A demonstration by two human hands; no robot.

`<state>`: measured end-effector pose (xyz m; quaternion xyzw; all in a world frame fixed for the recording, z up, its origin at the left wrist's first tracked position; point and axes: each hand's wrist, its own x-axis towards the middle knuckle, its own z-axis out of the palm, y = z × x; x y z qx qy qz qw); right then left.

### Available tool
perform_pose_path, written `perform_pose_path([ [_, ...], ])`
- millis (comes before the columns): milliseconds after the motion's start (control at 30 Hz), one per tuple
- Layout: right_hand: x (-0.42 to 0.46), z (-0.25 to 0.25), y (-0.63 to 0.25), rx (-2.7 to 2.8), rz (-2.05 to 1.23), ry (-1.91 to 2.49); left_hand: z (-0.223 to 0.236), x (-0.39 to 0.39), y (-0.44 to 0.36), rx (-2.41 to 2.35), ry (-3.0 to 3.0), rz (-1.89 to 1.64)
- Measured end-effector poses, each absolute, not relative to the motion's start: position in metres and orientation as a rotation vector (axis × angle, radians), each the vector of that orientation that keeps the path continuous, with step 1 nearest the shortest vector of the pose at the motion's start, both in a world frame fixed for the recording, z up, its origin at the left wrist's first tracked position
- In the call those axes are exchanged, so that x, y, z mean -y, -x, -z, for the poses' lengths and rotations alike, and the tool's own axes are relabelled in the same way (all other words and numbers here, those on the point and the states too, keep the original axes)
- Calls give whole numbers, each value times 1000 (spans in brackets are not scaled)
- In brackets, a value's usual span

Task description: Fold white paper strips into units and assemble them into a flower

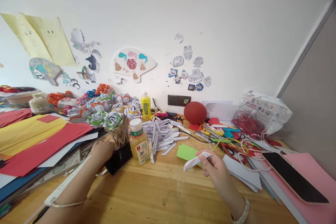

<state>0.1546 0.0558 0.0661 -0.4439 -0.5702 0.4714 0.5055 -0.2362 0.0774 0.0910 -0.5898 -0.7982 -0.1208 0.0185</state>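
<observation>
In my right hand (pixel 214 166) I pinch a folded white paper strip (pixel 194 162) with a reddish line along it, between thumb and fingers. Behind it, flat on the table, is a green paper sheet (pixel 186 152). My left hand (pixel 102 151) is at the left, beside a black phone-like device (pixel 119 161) and a holder full of wooden sticks (pixel 119 135) topped with folded paper flowers (pixel 113 120). Its fingers are curled and mostly hidden, so whether it grips anything is unclear. A juice bottle (pixel 139 143) with a white cap stands right of the device.
A pile of folded white strips (pixel 164 134) lies behind the bottle. Further right are a red ball (pixel 195 112), scissors (pixel 210 132), a bead string (pixel 243 157) and a phone (pixel 294 176) on pink paper (pixel 319 168). Coloured paper sheets (pixel 49 147) cover the left side.
</observation>
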Motion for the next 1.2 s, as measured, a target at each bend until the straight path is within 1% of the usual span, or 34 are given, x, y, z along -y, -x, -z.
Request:
perform_pose_path([
  [133,-56,-67,-154,1373,-1130,1075,-99,-70,239,2514,1736,244],
  [333,-57,-64,-151,1362,-1109,1086,-109,-51,233,2536,1541,267],
  [500,-57,-66,-152,1403,-1023,1104,-106,-48,213,2502,1640,270],
  [667,-58,-66,-153,1413,-1043,1085,-94,-32,180,2469,1764,263],
  [733,-58,-65,-152,1416,-1058,1089,-88,-17,156,2506,1986,328],
  [867,-57,-65,-147,1465,-1115,1070,-89,6,97,2356,2821,526],
  [967,-55,-64,-142,1517,-1159,1000,-107,1,62,1972,3220,840],
  [1033,-55,-64,-141,1555,-1164,963,-117,-13,45,1757,3259,1023],
  [1067,-55,-63,-140,1566,-1168,957,-120,-21,39,1673,3338,985],
  [1133,-55,-61,-139,1566,-1195,957,-116,-35,28,1579,3551,790],
  [1200,-57,-58,-139,1552,-1244,941,-104,-45,20,1655,3591,805],
])
